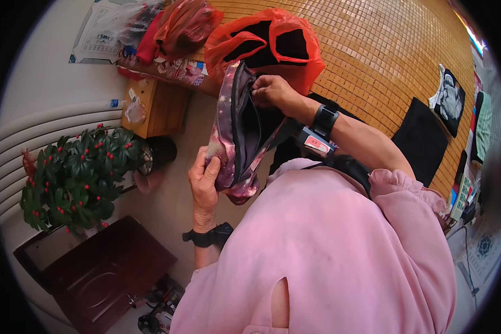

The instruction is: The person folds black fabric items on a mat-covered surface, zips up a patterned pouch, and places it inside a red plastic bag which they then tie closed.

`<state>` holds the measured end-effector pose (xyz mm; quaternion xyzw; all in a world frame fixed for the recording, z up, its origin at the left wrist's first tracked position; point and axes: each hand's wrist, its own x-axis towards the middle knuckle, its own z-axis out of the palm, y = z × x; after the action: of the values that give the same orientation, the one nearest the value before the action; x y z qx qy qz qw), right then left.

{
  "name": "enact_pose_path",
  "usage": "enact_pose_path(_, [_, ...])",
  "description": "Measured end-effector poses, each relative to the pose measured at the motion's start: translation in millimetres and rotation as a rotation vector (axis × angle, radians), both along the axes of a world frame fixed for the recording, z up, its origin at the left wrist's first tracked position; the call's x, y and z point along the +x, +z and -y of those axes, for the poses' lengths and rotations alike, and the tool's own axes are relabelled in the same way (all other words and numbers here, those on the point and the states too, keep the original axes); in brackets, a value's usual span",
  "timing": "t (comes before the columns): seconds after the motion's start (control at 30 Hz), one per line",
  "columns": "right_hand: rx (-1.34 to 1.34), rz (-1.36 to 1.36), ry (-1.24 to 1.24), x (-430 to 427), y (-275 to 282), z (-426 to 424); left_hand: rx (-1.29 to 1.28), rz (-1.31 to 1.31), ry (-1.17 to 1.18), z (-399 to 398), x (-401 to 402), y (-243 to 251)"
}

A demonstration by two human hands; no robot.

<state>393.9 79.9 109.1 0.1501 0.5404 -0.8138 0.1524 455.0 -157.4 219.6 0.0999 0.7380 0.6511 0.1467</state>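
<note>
A purple and pink galaxy-print zip bag point(225, 146) hangs in front of me with its zipped mouth spread wide. Its dark grey lining shows inside. My left hand point(204, 179) grips the bag's lower left side, thumb on the printed fabric. At the upper end of the opening, my right hand point(273, 94) pinches the lining or zip edge with curled fingers; the exact spot is partly hidden by the fingers. Just beyond the bag, a red plastic bag point(313, 46) stands open with black cloth in it.
The plastic bag rests on a bamboo-tile mat point(359, 46). Folded black cloth point(421, 142) and a printed shirt point(449, 98) lie to the right. Leftward are a wooden cabinet point(150, 108), a plant with red berries point(79, 175) and a dark red wooden chair point(108, 271).
</note>
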Motion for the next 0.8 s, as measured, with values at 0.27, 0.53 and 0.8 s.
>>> enact_pose_path(0.27, [0.432,-0.415,0.014,28,32,39,0.170,0.342,0.069,-25,-9,-6])
enact_pose_path(0.53, [0.781,-0.782,-0.004,44,52,29,-0.286,-0.044,0.013,-66,-37,-14])
enact_pose_path(0.8, [1.368,-0.956,0.435,74,62,-12,0.075,0.138,0.141,-60,-59,-14])
